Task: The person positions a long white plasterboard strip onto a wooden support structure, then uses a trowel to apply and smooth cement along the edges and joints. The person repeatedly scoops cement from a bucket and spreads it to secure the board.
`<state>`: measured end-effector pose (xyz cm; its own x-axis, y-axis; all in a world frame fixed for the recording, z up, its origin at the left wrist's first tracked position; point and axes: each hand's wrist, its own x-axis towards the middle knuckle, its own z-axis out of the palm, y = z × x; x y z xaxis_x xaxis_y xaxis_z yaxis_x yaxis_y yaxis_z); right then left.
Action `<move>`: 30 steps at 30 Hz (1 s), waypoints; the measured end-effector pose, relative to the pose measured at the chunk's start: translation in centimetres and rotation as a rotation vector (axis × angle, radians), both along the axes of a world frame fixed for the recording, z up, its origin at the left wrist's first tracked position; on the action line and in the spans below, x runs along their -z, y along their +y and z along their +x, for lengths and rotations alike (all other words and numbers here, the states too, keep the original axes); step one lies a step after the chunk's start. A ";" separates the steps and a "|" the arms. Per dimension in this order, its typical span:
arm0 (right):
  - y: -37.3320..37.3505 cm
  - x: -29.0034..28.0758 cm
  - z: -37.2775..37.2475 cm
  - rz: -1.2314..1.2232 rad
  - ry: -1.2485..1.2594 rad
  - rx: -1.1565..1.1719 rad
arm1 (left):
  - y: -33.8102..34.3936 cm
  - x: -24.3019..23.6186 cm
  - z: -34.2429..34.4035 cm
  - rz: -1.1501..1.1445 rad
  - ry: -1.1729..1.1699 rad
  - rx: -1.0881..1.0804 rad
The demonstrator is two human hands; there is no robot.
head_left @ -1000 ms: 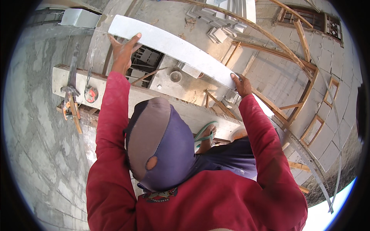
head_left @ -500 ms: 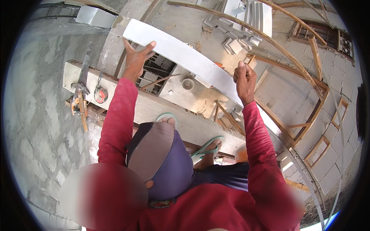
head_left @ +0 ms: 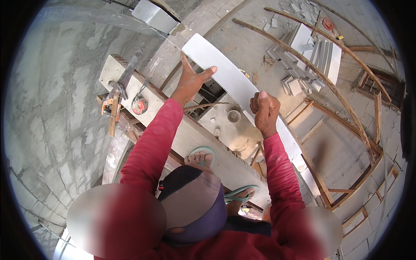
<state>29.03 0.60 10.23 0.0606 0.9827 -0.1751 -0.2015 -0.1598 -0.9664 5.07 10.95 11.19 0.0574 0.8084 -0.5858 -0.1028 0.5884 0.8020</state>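
My left hand (head_left: 195,80) grips the near edge of a long white board (head_left: 229,69) close to its far-left end, thumb on top. My right hand (head_left: 264,110) is closed in a fist on or just over the board farther along, thumb uppermost; whatever is inside it, if anything, is hidden. A thin line (head_left: 167,39) runs toward the board's far-left end. Below the board lies a plank ledge (head_left: 212,151) bearing a hammer (head_left: 117,89), a long metal tool (head_left: 130,65) and a red tape measure (head_left: 139,105). My sandalled feet (head_left: 201,157) are on the ledge.
A pale block (head_left: 151,15) sits at upper left beside a rough grey wall (head_left: 56,108). Down on the floor are stacked white slabs (head_left: 320,56) and a bucket (head_left: 234,115). Curved timber strips (head_left: 294,54) and wooden framing (head_left: 338,121) stand at right.
My right hand has released the board's edge and curled into a fist over it. My left hand still grips. The view has turned and shifted, so board and ledge appear steeper and farther right.
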 end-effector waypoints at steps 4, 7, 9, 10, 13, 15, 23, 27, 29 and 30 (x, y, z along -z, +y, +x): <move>0.9 0.4 -0.7 -0.053 -0.175 -0.035 | 0.3 1.1 -0.5 -0.019 0.007 0.009; 0.9 1.2 -0.8 0.015 -0.075 -0.025 | 0.2 2.2 -0.8 0.038 0.061 0.030; 1.4 2.0 -1.0 -0.002 -0.185 -0.076 | -0.1 2.5 -0.8 0.006 0.050 0.020; 1.3 2.1 -1.1 -0.018 -0.203 -0.089 | -0.4 2.5 -0.8 0.015 0.014 0.009; 1.6 1.9 -1.3 -0.145 -0.136 -0.059 | -0.6 2.2 -0.6 0.009 -0.019 -0.005; 2.0 0.9 -1.1 -0.104 -0.256 0.001 | -0.3 1.7 -0.5 0.023 -0.005 -0.007; 4.4 -1.1 1.7 0.014 -0.823 -0.122 | 0.1 0.0 0.1 -0.040 -0.084 -0.049; 4.5 -1.3 1.2 -0.053 -0.763 -0.111 | -0.1 -0.2 0.4 -0.044 -0.090 -0.084; 4.8 -2.0 0.5 -0.039 -0.652 -0.031 | -0.1 0.0 0.4 -0.045 -0.079 -0.078; 5.0 -2.4 0.1 -0.060 -0.592 0.018 | -0.2 0.1 0.3 -0.045 -0.071 -0.077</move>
